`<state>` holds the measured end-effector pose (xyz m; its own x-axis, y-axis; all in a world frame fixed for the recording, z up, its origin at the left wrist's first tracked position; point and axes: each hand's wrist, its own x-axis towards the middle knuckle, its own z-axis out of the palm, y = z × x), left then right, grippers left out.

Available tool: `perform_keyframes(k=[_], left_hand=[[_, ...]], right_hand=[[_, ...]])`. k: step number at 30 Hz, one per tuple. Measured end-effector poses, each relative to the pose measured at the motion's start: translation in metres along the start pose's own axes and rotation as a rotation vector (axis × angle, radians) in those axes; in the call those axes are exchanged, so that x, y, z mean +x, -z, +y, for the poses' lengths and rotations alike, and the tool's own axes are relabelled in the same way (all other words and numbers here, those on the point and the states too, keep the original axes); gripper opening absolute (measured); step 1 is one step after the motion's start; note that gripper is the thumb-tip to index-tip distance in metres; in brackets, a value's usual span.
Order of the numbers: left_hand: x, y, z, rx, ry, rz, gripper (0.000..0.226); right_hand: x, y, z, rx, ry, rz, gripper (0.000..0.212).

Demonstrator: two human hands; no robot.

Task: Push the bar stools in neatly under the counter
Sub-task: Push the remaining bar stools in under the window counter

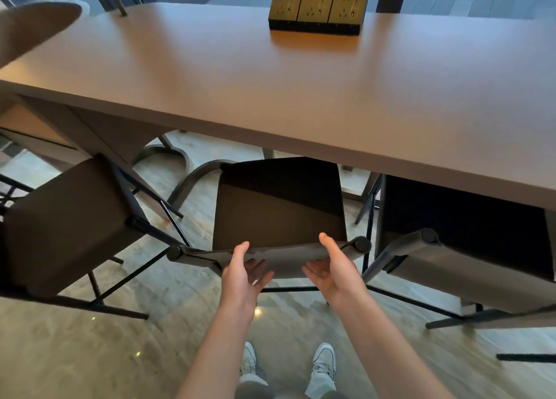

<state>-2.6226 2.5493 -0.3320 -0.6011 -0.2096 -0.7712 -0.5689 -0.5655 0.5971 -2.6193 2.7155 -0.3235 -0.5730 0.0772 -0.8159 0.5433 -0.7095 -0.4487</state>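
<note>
While both my hands sit at the low backrest of the middle stool (pixel 279 215), I see my left hand (pixel 242 273) and right hand (pixel 332 270) apart, fingers relaxed and spread, thumbs at the top edge, clamped on nothing. Its seat front is tucked under the counter (pixel 270 82). The left stool (pixel 69 224) stands out from the counter, angled; the right stool (pixel 463 236) sits partly under. A socket block (pixel 317 12) rests on top.

Left hand (pixel 245 273) and right hand (pixel 332 270), fingers spread, at middle stool's backrest (pixel 285 258) beneath counter (pixel 270 91)
</note>
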Motion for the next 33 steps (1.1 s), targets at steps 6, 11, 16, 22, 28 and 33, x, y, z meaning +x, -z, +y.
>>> perform_keyframes(k=[6, 11, 16, 22, 28, 33], left_hand=[[0.012, 0.038, 0.028, -0.037, -0.009, 0.073, 0.060], [0.034, 0.061, 0.061, -0.028, 0.008, 0.067, 0.050], [0.048, 0.062, 0.067, 0.010, 0.055, 0.112, 0.059], [0.056, 0.068, 0.069, 0.032, 0.078, 0.099, 0.056], [0.056, 0.068, 0.070, 0.017, 0.081, 0.120, 0.055], [0.052, 0.062, 0.076, -0.083, 0.117, 0.161, 0.057]], right_hand=[[-0.004, -0.039, 0.017, -0.020, -0.028, -0.015, 0.047], [-0.003, -0.078, 0.039, 0.014, -0.047, 0.022, 0.050], [0.006, -0.104, 0.054, 0.173, -0.012, 0.112, 0.035], [0.007, -0.127, 0.066, 0.256, 0.046, 0.187, 0.022], [0.002, -0.123, 0.066, 0.216, 0.060, 0.226, 0.011], [0.007, -0.111, 0.053, 0.225, 0.075, 0.216, 0.038]])
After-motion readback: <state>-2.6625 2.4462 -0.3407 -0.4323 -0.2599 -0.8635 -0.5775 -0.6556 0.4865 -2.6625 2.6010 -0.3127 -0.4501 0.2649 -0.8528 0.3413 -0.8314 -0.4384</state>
